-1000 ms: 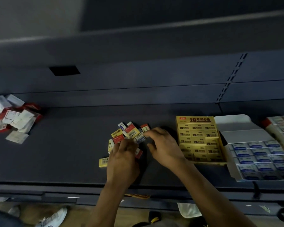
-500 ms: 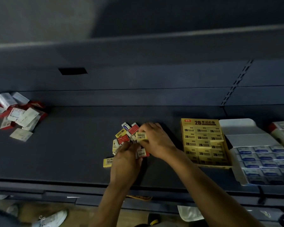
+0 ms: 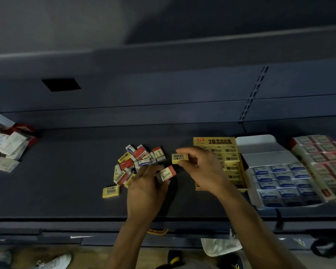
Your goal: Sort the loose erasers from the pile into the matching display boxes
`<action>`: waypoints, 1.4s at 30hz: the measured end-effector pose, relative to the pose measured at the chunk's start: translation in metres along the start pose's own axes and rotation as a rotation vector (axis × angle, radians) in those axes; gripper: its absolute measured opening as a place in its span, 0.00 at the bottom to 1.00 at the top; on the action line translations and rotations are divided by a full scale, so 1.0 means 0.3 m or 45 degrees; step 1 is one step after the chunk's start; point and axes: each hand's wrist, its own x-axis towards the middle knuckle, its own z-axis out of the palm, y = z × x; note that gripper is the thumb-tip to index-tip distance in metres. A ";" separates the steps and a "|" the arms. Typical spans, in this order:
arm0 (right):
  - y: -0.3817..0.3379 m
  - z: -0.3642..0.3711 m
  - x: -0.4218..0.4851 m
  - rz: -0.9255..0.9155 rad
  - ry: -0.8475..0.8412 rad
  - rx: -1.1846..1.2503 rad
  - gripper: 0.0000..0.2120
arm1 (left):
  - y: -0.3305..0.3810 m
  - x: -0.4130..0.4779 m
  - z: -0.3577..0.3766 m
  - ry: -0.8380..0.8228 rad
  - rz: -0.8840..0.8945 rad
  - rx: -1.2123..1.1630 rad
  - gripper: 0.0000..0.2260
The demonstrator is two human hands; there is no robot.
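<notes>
Both bare forearms come up from the bottom edge, left hand (image 3: 145,189) back-up with fingers curled round a red-and-white eraser (image 3: 167,174), right hand (image 3: 204,169) just beside it, a bit further out, pinching a yellow eraser (image 3: 179,158) between thumb and fingertips, hands not touching.

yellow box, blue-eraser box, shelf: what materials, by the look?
Yellow box: likely printed card, matte; thin walls and an upright folded header panel.
Blue-eraser box: likely white card, slight sheen; creased flap folded back.
Shelf: probably painted metal, dark matte; slotted upright behind suggests it, not certain.
</notes>
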 end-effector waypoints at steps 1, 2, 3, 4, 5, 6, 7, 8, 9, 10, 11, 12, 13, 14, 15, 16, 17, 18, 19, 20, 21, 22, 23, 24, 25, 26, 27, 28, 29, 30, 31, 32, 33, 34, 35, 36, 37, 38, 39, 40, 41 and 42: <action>0.011 -0.024 -0.017 0.018 0.003 0.048 0.15 | 0.020 0.002 0.006 -0.001 0.009 -0.019 0.16; 0.026 -0.044 -0.033 0.022 0.006 0.087 0.15 | 0.041 0.004 0.013 0.005 0.018 -0.031 0.15; 0.042 -0.065 -0.049 0.024 0.006 0.139 0.14 | 0.064 0.005 0.021 0.008 0.021 -0.040 0.15; 0.054 -0.079 -0.061 0.035 0.004 0.218 0.12 | 0.081 0.006 0.026 0.008 0.019 -0.047 0.15; 0.070 -0.097 -0.076 0.065 0.004 0.326 0.10 | 0.103 0.006 0.033 0.006 0.020 -0.056 0.15; 0.084 -0.115 -0.091 0.110 0.010 0.457 0.08 | 0.125 0.006 0.043 0.006 0.027 -0.065 0.14; 0.097 -0.135 -0.106 0.158 0.018 0.569 0.07 | 0.148 0.004 0.053 0.000 0.033 -0.074 0.14; 0.107 -0.151 -0.117 0.191 0.030 0.645 0.06 | 0.165 0.004 0.061 -0.016 0.030 -0.081 0.14; 0.118 -0.168 -0.129 0.208 0.039 0.689 0.06 | 0.185 0.003 0.069 -0.037 0.021 -0.085 0.14; 0.128 -0.186 -0.140 0.214 0.042 0.728 0.07 | 0.204 0.003 0.078 -0.053 0.013 -0.089 0.14; 0.138 -0.203 -0.150 0.210 0.040 0.755 0.08 | 0.222 0.001 0.086 -0.063 0.010 -0.095 0.14; 0.150 -0.219 -0.158 0.204 0.037 0.766 0.09 | 0.240 0.000 0.095 -0.070 0.012 -0.104 0.15; 0.161 -0.235 -0.166 0.198 0.031 0.762 0.10 | 0.257 -0.002 0.104 -0.078 0.013 -0.114 0.15; 0.174 -0.250 -0.172 0.202 0.023 0.753 0.11 | 0.273 -0.004 0.111 -0.083 0.012 -0.122 0.15; 0.186 -0.263 -0.177 0.211 0.013 0.743 0.12 | 0.287 -0.005 0.118 -0.086 0.010 -0.125 0.15; 0.197 -0.276 -0.182 0.221 0.002 0.735 0.13 | 0.299 -0.006 0.125 -0.087 0.011 -0.127 0.15; 0.208 -0.287 -0.187 0.234 -0.011 0.718 0.14 | 0.309 -0.007 0.132 -0.087 0.015 -0.134 0.15; 0.218 -0.298 -0.191 0.242 -0.021 0.692 0.15 | 0.319 -0.007 0.140 -0.088 0.021 -0.144 0.15; 0.227 -0.308 -0.197 0.240 -0.027 0.652 0.15 | 0.327 -0.009 0.146 -0.090 0.026 -0.152 0.15; 0.234 -0.317 -0.201 0.227 -0.026 0.613 0.16 | 0.334 -0.009 0.153 -0.091 0.029 -0.157 0.15; 0.242 -0.325 -0.205 0.212 -0.017 0.583 0.15 | 0.341 -0.011 0.160 -0.091 0.028 -0.160 0.14; 0.248 -0.332 -0.208 0.200 -0.005 0.566 0.14 | 0.345 -0.013 0.165 -0.090 0.023 -0.164 0.14; 0.255 -0.338 -0.210 0.199 0.010 0.556 0.13 | 0.347 -0.015 0.170 -0.093 0.017 -0.169 0.15; 0.261 -0.343 -0.210 0.203 0.027 0.558 0.12 | 0.349 -0.016 0.173 -0.098 0.011 -0.171 0.15; 0.267 -0.347 -0.208 0.210 0.045 0.568 0.11 | 0.348 -0.019 0.176 -0.101 0.008 -0.171 0.15; 0.273 -0.349 -0.205 0.216 0.063 0.575 0.10 | 0.346 -0.021 0.178 -0.100 0.007 -0.168 0.15; 0.278 -0.349 -0.201 0.216 0.087 0.573 0.08 | 0.342 -0.023 0.179 -0.098 0.004 -0.161 0.15; 0.282 -0.350 -0.196 0.215 0.116 0.560 0.06 | 0.337 -0.024 0.179 -0.098 -0.003 -0.151 0.15; 0.285 -0.349 -0.191 0.219 0.144 0.530 0.04 | 0.330 -0.025 0.178 -0.103 -0.015 -0.135 0.14; 0.289 -0.348 -0.186 0.226 0.166 0.479 0.04 | 0.323 -0.026 0.177 -0.108 -0.029 -0.116 0.14; 0.292 -0.347 -0.180 0.234 0.178 0.397 0.03 | 0.314 -0.029 0.176 -0.112 -0.036 -0.101 0.14; 0.294 -0.346 -0.173 0.238 0.180 0.283 0.02 | 0.304 -0.031 0.175 -0.113 -0.036 -0.094 0.14; 0.296 -0.344 -0.166 0.240 0.183 0.146 0.06 | 0.294 -0.034 0.175 -0.113 -0.034 -0.093 0.14; 0.299 -0.340 -0.158 0.235 0.184 0.014 0.10 | 0.287 -0.035 0.173 -0.116 -0.036 -0.094 0.14; 0.301 -0.335 -0.149 0.220 0.189 -0.092 0.15 | 0.281 -0.037 0.172 -0.118 -0.038 -0.093 0.14; 0.302 -0.327 -0.140 0.192 0.185 -0.179 0.18 | 0.277 -0.038 0.172 -0.119 -0.037 -0.091 0.14; 0.300 -0.317 -0.131 0.153 0.173 -0.258 0.19 | 0.273 -0.039 0.172 -0.118 -0.035 -0.088 0.13; 0.299 -0.306 -0.123 0.106 0.150 -0.334 0.18 | 0.271 -0.041 0.172 -0.121 -0.035 -0.086 0.13; 0.299 -0.294 -0.115 0.052 0.121 -0.401 0.17 | 0.269 -0.042 0.173 -0.127 -0.037 -0.082 0.13; 0.297 -0.282 -0.108 -0.007 0.094 -0.453 0.17 | 0.266 -0.042 0.174 -0.135 -0.043 -0.075 0.13; 0.297 -0.271 -0.101 -0.061 0.065 -0.492 0.16 | 0.264 -0.042 0.175 -0.144 -0.053 -0.065 0.12; 0.296 -0.262 -0.094 -0.108 0.037 -0.523 0.16 | 0.262 -0.043 0.176 -0.151 -0.063 -0.058 0.12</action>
